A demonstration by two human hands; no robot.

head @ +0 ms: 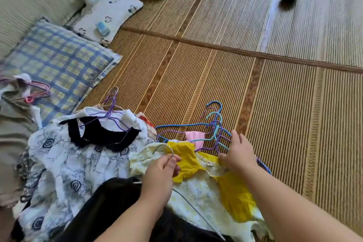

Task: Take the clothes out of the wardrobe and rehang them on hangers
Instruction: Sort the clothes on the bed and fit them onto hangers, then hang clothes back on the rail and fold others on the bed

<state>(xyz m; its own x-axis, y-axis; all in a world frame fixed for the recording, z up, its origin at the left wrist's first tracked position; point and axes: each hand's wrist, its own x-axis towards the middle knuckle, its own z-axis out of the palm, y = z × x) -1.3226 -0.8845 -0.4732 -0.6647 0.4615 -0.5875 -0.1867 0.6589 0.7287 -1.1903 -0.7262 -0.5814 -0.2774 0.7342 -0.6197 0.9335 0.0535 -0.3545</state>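
Watching the head feed. The person is sitting over a woven mat (216, 76) with clothes piled at the knees. No wardrobe is in view.

Left hand (161, 171) is pinching the hook of a grey wire hanger (168, 146) between thumb and fingertips. Right hand (240, 153) is lying flat with fingers spread. It is pressing the neck area of a yellow and pale floral garment (198, 194) and touching a tangle of loose wire hangers (216, 130) just beyond. The hands are apart, one on each side of the yellow collar.

The garment is lying crumpled across the mat and lap, directly under both hands. I am reading it as thin, light cloth: limp, with no shape of its own, and likely to slide off a smooth wire shoulder. My judgement is to take hold at the neckline or shoulder seams, not the hem, and feed the hanger arm in through the neck opening. The hanger is looking thin and springy, so the hook is the sound place to grip it.

To the left, a white dress with navy print (64, 163) is already sitting on a purple hanger (110, 113). The loose hangers are interlocking, so lifting one risks dragging the rest. A plaid pillow (59, 59) is lying further left.
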